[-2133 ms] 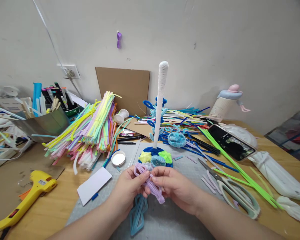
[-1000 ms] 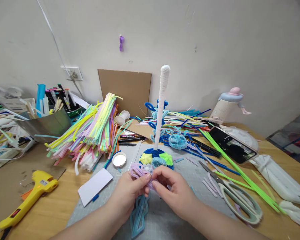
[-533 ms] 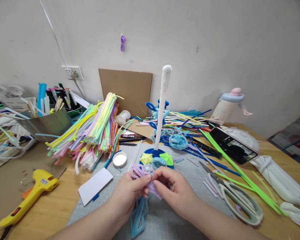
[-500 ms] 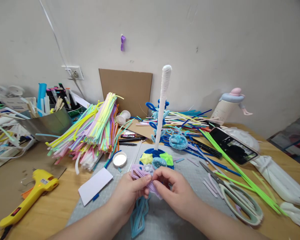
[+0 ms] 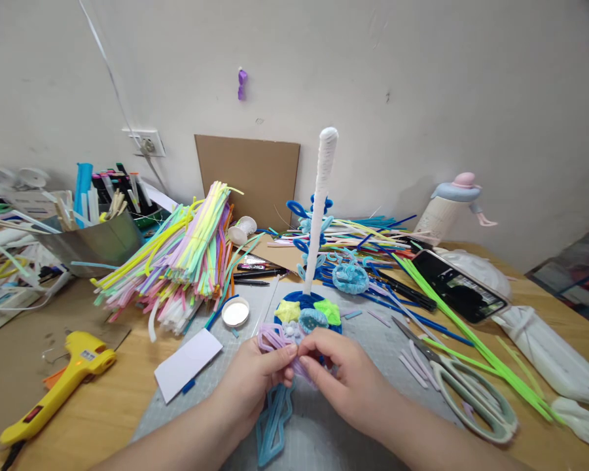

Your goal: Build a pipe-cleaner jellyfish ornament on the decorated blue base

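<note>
My left hand pinches a bent lilac pipe cleaner piece, whose loops stick out past the thumb. Close against it, my right hand has thumb and forefinger closed on the same lilac piece. Part of that piece is hidden by my fingers. Just beyond stands a white wrapped rod on a round dark-blue base, which carries a yellow star, a green star and a light-blue shell shape. Below my left hand lies a light-blue bent pipe cleaner shape on the grey cutting mat.
A yellow glue gun lies at left, near a white card and a small white lid. Scissors, green pipe cleaners and a phone are at right. Behind is a bundle of coloured pipe cleaners.
Hardly anything differs. Both hands keep their hold on the lilac piece, with only a slight shift of the fingers and of the view.
</note>
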`<move>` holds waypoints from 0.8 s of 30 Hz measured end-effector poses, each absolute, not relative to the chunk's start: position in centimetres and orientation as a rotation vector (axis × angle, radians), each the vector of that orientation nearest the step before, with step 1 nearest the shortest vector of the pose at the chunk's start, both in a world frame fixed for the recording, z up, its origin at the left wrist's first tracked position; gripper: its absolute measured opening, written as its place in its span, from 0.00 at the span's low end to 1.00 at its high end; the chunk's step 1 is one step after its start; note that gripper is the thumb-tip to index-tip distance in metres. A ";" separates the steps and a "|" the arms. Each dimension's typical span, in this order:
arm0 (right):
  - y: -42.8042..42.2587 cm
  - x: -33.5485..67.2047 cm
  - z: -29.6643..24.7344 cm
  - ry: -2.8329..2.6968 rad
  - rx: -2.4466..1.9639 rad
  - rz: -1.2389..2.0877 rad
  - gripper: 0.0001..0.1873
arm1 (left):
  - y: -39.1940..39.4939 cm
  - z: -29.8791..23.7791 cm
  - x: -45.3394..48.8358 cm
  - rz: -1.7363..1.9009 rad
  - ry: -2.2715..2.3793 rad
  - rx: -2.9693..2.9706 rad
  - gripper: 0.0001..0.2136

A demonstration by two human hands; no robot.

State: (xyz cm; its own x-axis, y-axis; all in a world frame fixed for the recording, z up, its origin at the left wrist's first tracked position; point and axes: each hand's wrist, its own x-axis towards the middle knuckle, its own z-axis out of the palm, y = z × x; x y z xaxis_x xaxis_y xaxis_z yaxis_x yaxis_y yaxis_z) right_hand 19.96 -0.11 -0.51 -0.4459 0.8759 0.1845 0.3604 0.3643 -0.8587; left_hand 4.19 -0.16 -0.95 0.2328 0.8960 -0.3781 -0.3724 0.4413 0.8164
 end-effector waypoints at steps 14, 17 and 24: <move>0.6 19.3 -0.9 -1.267 -1.092 1.764 0.12 | -0.2 -0.8 4.2 0.977 0.995 0.724 0.13; 0.5 19.5 -0.7 -1.115 -1.012 2.025 0.12 | -0.1 -0.9 4.1 0.971 0.984 0.752 0.13; 0.4 19.6 -0.9 -0.976 -0.909 2.218 0.08 | 0.0 -1.3 4.0 1.012 1.035 0.811 0.13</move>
